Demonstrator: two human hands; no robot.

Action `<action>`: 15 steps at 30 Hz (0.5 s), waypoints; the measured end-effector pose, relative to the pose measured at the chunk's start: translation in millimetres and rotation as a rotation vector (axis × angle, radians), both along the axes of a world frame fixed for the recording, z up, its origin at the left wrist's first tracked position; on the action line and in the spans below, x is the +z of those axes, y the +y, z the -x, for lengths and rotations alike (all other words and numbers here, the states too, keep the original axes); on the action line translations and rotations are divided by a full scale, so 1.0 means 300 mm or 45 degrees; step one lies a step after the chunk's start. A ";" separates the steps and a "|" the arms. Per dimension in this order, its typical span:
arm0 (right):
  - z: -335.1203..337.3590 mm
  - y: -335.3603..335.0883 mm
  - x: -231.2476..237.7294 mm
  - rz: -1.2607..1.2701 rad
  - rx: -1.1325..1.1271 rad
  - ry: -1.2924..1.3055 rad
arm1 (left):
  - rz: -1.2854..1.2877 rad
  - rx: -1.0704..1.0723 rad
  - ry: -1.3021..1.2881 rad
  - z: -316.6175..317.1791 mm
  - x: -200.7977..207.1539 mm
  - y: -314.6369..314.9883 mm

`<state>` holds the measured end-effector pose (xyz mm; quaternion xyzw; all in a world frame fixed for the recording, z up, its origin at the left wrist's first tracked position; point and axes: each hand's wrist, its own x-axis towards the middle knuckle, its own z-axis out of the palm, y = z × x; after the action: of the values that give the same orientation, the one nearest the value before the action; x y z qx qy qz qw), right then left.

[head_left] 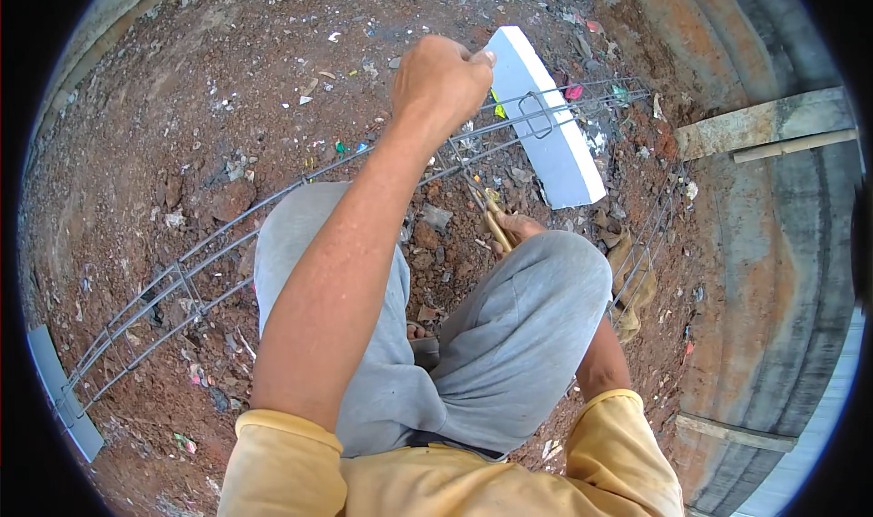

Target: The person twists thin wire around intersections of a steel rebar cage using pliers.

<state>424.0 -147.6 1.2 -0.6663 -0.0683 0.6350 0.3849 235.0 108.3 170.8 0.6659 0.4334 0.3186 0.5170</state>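
Observation:
A long cage of thin steel rebar (191, 276) with square stirrups crosses in front of my knees, from lower left to upper right. My left hand (443, 76) is closed above the cage's far side, thumb toward a white board; whatever its fingers grip is hidden. Between and beyond my knees, my right hand (521, 227), partly covered by my right knee, is closed on pincers (496, 221) with brass-coloured handles. Their head meets the cage near a stirrup (457, 152). The white board (568, 158) lies crosswise under the cage's right end.
Another pale board (68, 394) sits under the cage's left end. Reddish soil (227, 90) with stones and litter surrounds me. At right are more rebar (644, 253), a brown cloth-like bundle (637, 285), a stained wall (755, 290) and a wooden plank (764, 121).

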 end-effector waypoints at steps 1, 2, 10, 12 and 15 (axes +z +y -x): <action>-0.012 -0.009 0.021 0.003 -0.016 -0.021 | 0.026 -0.054 0.061 -0.004 -0.010 -0.008; -0.034 -0.019 0.043 -0.036 0.143 0.074 | 0.051 -0.110 0.125 -0.010 -0.018 -0.013; 0.093 0.030 0.023 0.168 0.531 -0.889 | 0.311 -0.098 -0.094 -0.030 -0.112 -0.017; 0.083 0.010 0.094 0.082 0.288 -0.744 | 0.389 -0.137 -0.134 -0.082 -0.133 -0.022; 0.049 0.016 0.149 0.079 0.009 -0.891 | 0.424 -0.218 0.094 -0.131 -0.155 -0.066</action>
<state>409.5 -142.8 45.9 -0.8546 -0.1790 0.3713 0.3157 274.3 88.5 124.3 0.6168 0.4406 0.1726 0.6290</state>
